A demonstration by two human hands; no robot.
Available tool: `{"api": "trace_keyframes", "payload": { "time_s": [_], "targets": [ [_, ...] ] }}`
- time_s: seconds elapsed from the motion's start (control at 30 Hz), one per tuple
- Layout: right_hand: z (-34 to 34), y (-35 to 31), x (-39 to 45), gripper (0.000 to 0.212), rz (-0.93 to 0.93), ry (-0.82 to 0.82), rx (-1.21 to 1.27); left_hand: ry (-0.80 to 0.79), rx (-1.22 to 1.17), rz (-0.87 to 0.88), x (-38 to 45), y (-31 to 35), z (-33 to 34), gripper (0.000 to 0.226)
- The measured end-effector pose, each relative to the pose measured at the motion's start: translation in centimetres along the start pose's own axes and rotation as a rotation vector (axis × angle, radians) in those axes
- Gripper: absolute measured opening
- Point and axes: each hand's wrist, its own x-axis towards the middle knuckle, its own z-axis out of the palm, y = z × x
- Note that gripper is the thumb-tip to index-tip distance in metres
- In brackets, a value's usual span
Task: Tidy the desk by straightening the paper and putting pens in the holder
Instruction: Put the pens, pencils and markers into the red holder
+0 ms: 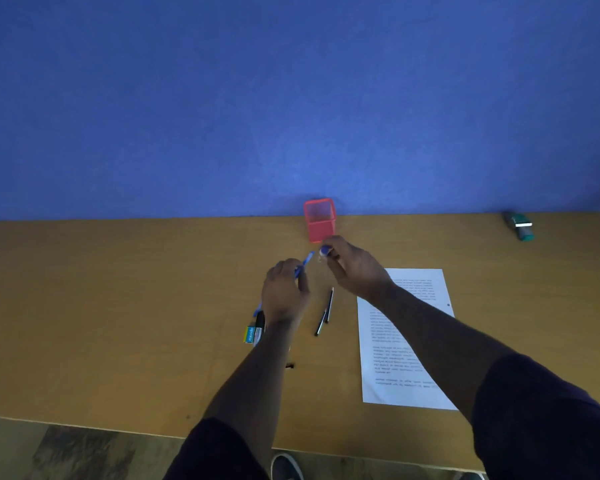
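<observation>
A red mesh pen holder stands at the back of the wooden desk, against the blue wall. Just in front of it, my left hand grips a blue pen whose tip points up and right. My right hand pinches a small blue pen cap close to that tip. Two dark pens lie on the desk between my forearms. A printed sheet of paper lies to the right, partly under my right forearm, slightly skewed.
A green-and-yellow eraser box and a black marker lie left of my left wrist. A small black object sits by my left forearm. A green stapler rests at the far right back. The desk's front edge runs along the bottom.
</observation>
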Motion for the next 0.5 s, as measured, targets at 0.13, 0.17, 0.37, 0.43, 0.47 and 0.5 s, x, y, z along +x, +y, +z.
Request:
{"api": "trace_keyframes", "payload": {
  "time_s": [0.13, 0.17, 0.37, 0.43, 0.47, 0.5],
  "targets": [
    [-1.1, 0.3, 2.5, 0.027, 0.022, 0.096, 0.036, -0.012, -0.022, 0.036, 3.7, 1.1, 0.0, 0.013],
    [-1.3, 0.4, 3.1, 0.028, 0.022, 0.116, 0.028, -0.015, -0.036, 0.031, 4.6, 1.4, 0.1, 0.013],
    [-2.2, 1.4, 7.2, 0.024, 0.114, 0.183, 0.034, -0.041, -0.080, 0.008, 9.7, 2.2, 0.5, 0.020],
    [-2.4, 1.7, 8.5, 0.023, 0.161, 0.211, 0.062, -0.047, -0.073, 0.003, 11.2, 2.5, 0.9, 0.020],
    [-2.5, 1.9, 9.0, 0.022, 0.178, 0.223, 0.069, -0.051, -0.073, 0.000, 11.8, 2.6, 1.1, 0.021],
    [-2.5, 2.1, 9.5, 0.021, 0.190, 0.230, 0.074, -0.057, -0.073, -0.002, 12.4, 2.7, 1.3, 0.021]
  ]
}}
